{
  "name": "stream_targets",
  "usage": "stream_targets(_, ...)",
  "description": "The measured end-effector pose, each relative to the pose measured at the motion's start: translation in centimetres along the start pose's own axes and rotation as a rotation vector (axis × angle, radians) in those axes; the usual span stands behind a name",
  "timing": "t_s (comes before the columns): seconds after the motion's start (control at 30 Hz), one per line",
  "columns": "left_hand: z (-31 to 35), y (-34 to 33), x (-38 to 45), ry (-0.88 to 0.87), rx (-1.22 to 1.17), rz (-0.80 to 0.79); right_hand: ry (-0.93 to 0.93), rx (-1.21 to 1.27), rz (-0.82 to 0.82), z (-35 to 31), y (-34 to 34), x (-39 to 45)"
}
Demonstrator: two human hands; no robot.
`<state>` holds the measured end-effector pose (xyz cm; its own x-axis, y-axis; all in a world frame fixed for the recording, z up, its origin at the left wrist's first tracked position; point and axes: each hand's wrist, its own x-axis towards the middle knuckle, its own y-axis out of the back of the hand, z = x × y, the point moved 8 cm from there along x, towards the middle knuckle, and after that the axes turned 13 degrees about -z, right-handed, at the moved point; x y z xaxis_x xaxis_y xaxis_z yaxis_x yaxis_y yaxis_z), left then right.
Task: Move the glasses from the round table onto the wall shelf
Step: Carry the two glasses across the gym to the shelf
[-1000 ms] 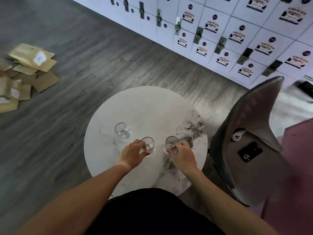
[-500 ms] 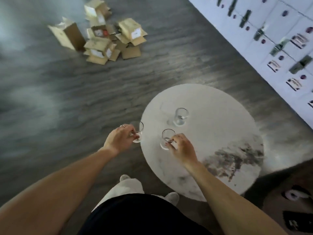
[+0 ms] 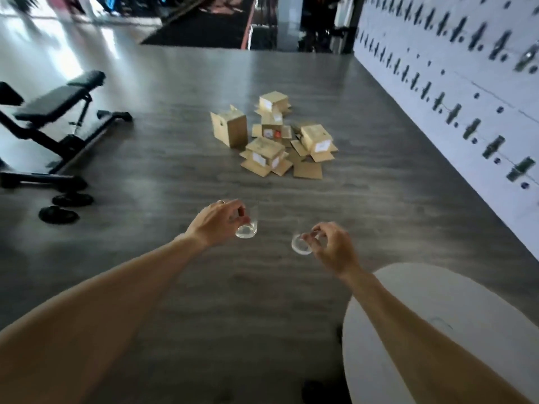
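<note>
Grey wood floor (image 3: 175,176) below, boxes (image 3: 271,135) ahead. My left hand (image 3: 217,221) grips one glass (image 3: 248,225); my right hand (image 3: 332,246) pinches another glass (image 3: 300,246).

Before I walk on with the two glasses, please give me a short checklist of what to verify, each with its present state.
1. Left hand grips its glass from the side, glass upright: ok.
2. Right hand pinches its glass by the rim only, glass tilted: not ok, the hold looks weak.
3. Both glasses are off the round table: ok.
4. Third glass is moved: cannot tell, it is barely visible on the table.
5. Path ahead: not ok, cardboard boxes lie on the floor and a weight bench stands to the left.
6. Wall shelf located: cannot tell, it is not in view.
</note>
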<state>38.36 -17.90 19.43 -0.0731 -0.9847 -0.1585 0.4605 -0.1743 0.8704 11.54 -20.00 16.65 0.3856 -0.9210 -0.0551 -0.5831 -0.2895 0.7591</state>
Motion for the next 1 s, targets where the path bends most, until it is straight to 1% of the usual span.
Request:
stream_targets(0.1,-2.3,7.7,1.8,-0.011,0.046,0.083,0.054,-0.036,0.024,-6.1,2.2,5.8)
stream_targets(0.27,-5.2,19.5,3.3,-0.030,0.071,0.226,0.158,-0.063,0.147,-16.1,6.4,14.1)
stream_targets(0.37,-8.0,25.1,3.9,-0.001,0.048,0.299,0.219,-0.093,0.170,-21.7,7.7,19.4)
stream_targets(0.47,-11.5,29.1,4.5,0.040,0.037,0.350,0.282,-0.081,0.146,-26.6,7.8,24.2)
stream_targets(0.63,-18.7,34.9,5.4,0.182,0.075,0.423,0.403,-0.038,0.075,-34.6,4.8,32.7)
stream_targets(0.8,-25.6,40.8,5.8,0.336,0.089,0.502,0.511,-0.006,-0.059,-42.2,0.0,40.5)
stream_targets(1.0,-33.4,45.9,2.6,0.505,0.087,0.574,0.675,-0.022,-0.196,-52.3,-6.2,46.6)
